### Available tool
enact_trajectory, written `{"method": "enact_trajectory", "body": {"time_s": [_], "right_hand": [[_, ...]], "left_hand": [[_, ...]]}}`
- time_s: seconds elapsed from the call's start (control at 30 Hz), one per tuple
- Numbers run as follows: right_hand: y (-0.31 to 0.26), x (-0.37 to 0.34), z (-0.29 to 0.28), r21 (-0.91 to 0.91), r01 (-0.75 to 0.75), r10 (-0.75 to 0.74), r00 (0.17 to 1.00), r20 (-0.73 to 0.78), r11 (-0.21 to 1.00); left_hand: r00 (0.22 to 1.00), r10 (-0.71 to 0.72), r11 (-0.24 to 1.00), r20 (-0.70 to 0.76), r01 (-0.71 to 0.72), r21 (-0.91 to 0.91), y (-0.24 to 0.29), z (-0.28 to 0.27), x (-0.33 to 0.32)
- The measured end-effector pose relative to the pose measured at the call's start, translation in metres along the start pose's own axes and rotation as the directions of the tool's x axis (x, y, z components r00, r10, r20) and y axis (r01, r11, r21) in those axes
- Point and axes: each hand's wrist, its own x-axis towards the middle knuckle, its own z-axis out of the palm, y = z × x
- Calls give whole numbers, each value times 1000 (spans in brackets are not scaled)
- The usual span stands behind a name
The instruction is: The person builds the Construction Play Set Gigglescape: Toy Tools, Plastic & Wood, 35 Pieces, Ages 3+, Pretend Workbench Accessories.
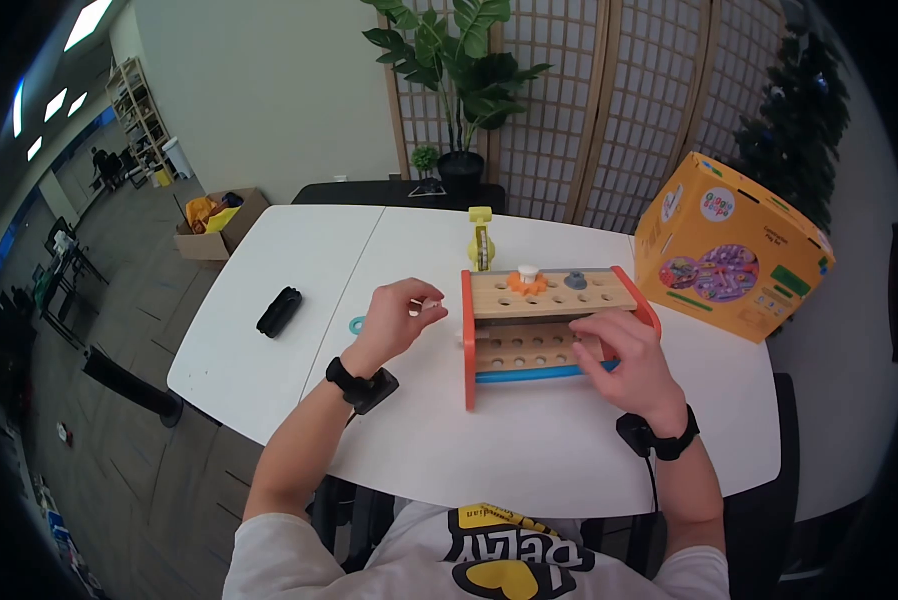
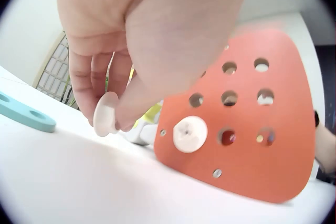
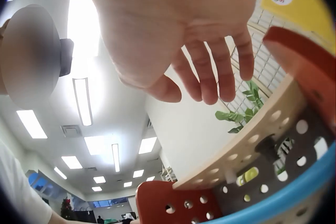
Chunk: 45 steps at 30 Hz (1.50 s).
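Observation:
My left hand (image 1: 397, 318) pinches a white round-headed toy peg (image 2: 106, 113) between thumb and fingers, left of a toy workbench (image 1: 544, 292). Another white peg (image 2: 190, 134) sits in a hole of the workbench's red side panel (image 2: 241, 119). Over the bench's front right, my right hand (image 1: 629, 365) is relaxed, its fingers (image 3: 210, 85) apart and holding nothing. On the wooden top stand an orange gear (image 1: 526, 285) with a white peg through it and a grey piece (image 1: 576, 281). A blue bar (image 1: 529, 376) runs along the lower front.
A teal strip with holes (image 2: 29, 113) lies left of the bench, partly behind my left hand in the head view. Farther left is a black open case (image 1: 280, 312). A yellow toy (image 1: 481, 245) stands behind the bench, and a large orange box (image 1: 734, 250) at right.

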Motion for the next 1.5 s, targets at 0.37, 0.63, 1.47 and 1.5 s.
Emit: {"method": "enact_trajectory", "body": {"time_s": [0.37, 0.63, 1.47, 1.5], "right_hand": [[-41, 25, 47, 617, -268, 195, 963, 185, 740], [-27, 21, 66, 813, -355, 329, 920, 215, 461], [41, 31, 134, -30, -453, 393, 738, 548, 891], [41, 32, 136, -25, -453, 391, 739, 549, 891]], "left_hand": [[667, 720, 693, -192, -673, 259, 104, -7, -22], [661, 750, 636, -3, -720, 278, 109, 3, -29], [963, -232, 972, 140, 222, 81, -4, 37, -10], [961, -237, 970, 144, 227, 80, -4, 37, -10]]}}
